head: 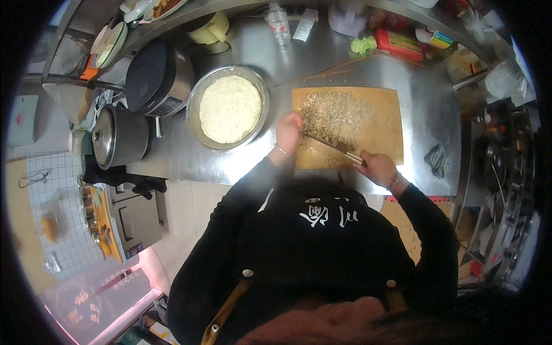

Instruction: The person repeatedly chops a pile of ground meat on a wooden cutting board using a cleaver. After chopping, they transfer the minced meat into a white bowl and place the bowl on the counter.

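Observation:
My right hand [379,168] grips the pale handle of a kitchen knife [325,143], which is seen nearly edge-on. The blade slants up and left across a wooden cutting board [386,125]. At its far end is my left hand [288,133], with curled fingers at the board's left edge; whether they grip the blade cannot be made out. Finely chopped greyish-brown food [340,113] spreads over the board beyond the blade, with smaller bits on the near side. Left of the board stands a metal bowl [192,125] holding a large pale mass of dough [230,110].
A rice cooker [148,79] and a lidded pot [125,138] stand left on the steel table [424,103]. Behind are a plastic bottle [279,26], thin sticks [308,77] and a red container [399,44]. A crumpled cloth [437,161] lies right. A shelf edge [181,26] spans the back.

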A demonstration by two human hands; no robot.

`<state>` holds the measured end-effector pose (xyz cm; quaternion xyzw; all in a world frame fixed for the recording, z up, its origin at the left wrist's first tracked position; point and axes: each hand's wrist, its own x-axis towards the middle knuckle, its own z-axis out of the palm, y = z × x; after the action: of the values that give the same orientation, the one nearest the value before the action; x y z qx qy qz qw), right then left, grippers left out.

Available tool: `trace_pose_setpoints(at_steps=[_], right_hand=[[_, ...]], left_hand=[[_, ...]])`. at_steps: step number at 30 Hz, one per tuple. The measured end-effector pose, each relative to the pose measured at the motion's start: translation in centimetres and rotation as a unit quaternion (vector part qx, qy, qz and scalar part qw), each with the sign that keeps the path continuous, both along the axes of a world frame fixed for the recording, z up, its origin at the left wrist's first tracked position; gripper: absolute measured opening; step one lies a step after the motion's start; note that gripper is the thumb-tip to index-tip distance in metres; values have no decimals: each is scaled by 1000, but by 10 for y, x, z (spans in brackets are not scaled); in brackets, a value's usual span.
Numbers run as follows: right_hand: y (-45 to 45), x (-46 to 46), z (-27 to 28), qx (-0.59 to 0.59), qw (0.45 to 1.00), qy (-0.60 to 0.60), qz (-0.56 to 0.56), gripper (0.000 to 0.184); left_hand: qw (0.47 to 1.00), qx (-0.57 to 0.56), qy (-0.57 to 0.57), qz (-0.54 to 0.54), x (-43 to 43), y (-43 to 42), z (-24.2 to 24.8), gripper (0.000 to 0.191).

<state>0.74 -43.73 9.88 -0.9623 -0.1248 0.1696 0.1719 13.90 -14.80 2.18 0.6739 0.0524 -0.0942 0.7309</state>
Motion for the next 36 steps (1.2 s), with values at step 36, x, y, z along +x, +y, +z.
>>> trace_pose_setpoints(at_steps=[36], right_hand=[[-58, 82, 2, 25, 1000, -13, 11, 53]], left_hand=[[999, 35, -8, -15, 58, -64, -7, 26]])
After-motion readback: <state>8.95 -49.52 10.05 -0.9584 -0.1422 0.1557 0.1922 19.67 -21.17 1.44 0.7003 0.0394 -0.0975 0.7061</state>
